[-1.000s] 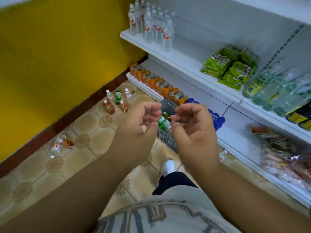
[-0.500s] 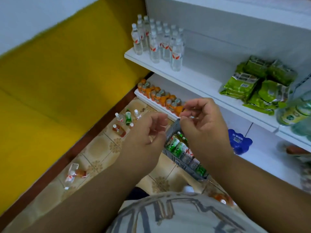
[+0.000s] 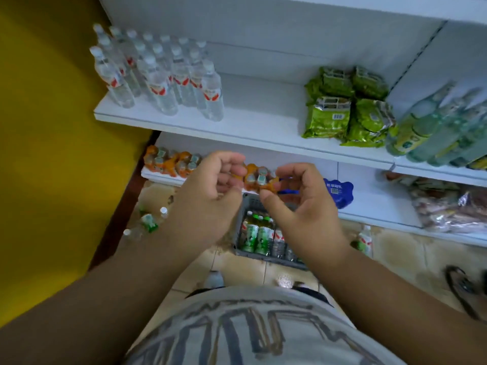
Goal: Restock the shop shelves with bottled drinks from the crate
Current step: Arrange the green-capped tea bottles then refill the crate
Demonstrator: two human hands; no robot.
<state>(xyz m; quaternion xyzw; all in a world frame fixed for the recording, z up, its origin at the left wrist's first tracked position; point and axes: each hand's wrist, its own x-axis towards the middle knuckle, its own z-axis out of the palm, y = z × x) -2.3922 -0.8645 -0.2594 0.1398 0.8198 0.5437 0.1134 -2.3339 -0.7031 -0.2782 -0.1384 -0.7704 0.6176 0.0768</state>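
Both hands hang in the middle of the frame, raised in front of the shelves with nothing visibly in them. The left hand (image 3: 208,196) has its fingers curled in toward the palm, and the right hand (image 3: 303,204) is loosely curled with thumb stretched toward the left; neither grip closes on a bottle, though whether something tiny sits between the fingertips I cannot tell. Directly below them, at lower centre, the grey crate (image 3: 246,206) stands on the tiled floor (image 3: 395,256) and holds upright green-labelled and red-labelled bottles (image 3: 257,237), probably set close under the shelving so each reach is short. Orange drinks (image 3: 171,164) line the low shelf behind the hands. Clear water bottles (image 3: 163,75) stand grouped at upper left on the middle shelf (image 3: 250,122), with green packets (image 3: 342,106) to their right. A few loose bottles (image 3: 149,222) stand on the floor at left.
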